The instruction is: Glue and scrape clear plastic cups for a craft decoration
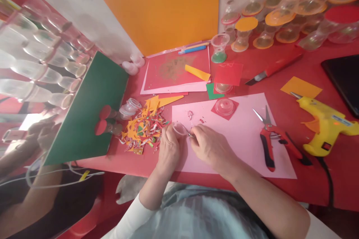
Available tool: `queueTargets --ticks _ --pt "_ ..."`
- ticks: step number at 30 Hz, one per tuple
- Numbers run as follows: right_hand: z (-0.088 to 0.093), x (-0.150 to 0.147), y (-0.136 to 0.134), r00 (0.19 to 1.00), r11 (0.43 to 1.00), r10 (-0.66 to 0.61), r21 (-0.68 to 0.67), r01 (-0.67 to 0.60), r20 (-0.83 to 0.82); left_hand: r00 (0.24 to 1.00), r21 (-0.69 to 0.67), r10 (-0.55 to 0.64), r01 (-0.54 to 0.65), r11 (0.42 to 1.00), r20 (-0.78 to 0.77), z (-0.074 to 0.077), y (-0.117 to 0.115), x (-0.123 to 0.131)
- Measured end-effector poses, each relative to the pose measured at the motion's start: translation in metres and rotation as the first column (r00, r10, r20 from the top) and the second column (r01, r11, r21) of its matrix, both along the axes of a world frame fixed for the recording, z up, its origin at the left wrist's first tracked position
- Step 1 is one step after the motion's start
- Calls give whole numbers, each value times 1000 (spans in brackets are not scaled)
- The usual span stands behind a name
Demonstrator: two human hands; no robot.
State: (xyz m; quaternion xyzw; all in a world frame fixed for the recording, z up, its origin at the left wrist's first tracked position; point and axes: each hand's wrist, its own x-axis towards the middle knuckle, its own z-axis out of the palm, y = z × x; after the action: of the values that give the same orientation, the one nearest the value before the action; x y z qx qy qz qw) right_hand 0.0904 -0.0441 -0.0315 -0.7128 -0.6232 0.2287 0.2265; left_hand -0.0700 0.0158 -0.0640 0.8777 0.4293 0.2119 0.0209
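My left hand (170, 145) is closed around a small clear plastic cup (179, 128), its round rim turned up toward me. Pinched in my right hand (209, 142) is a small dark metal-tipped tool (190, 133) that meets the cup's rim; the rest of it is hidden by my fingers. Both hands are over a pink sheet (224, 157). Shavings (190, 114) lie just beyond the cup. Farther back, a clear cup on a red paper square (224, 107) sits on the sheet.
Paper scraps (143, 127) are heaped left of my hands. Red-handled pruning shears (270, 134) lie spread at right, beside a yellow glue gun (322, 119). A utility knife (275, 68) lies behind. Joined cups (276, 18) stand at the back; a green board (89, 115) leans left, a person's arm beyond.
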Motion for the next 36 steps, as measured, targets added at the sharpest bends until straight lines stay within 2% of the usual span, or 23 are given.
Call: queueTargets --ticks 6,14,17,28,36 --pt "-1 1 2 1000 1000 -12 20 13 -17 999 12 -6 5 1000 32 -2 0 1" --pt "-7 8 -2 991 999 -48 20 51 -127 998 0 0 0 1000 68 -3 -2 -1" --pt "-8 8 -5 990 999 -26 35 31 -137 998 15 7 -8 1000 61 -2 -3 -1" --pt "-4 4 -3 998 998 34 56 -31 -47 999 -13 -27 27 1000 26 2 -4 2" --pt "-8 1 -2 999 993 40 107 -41 6 999 -44 -33 34 998 22 3 -4 2"
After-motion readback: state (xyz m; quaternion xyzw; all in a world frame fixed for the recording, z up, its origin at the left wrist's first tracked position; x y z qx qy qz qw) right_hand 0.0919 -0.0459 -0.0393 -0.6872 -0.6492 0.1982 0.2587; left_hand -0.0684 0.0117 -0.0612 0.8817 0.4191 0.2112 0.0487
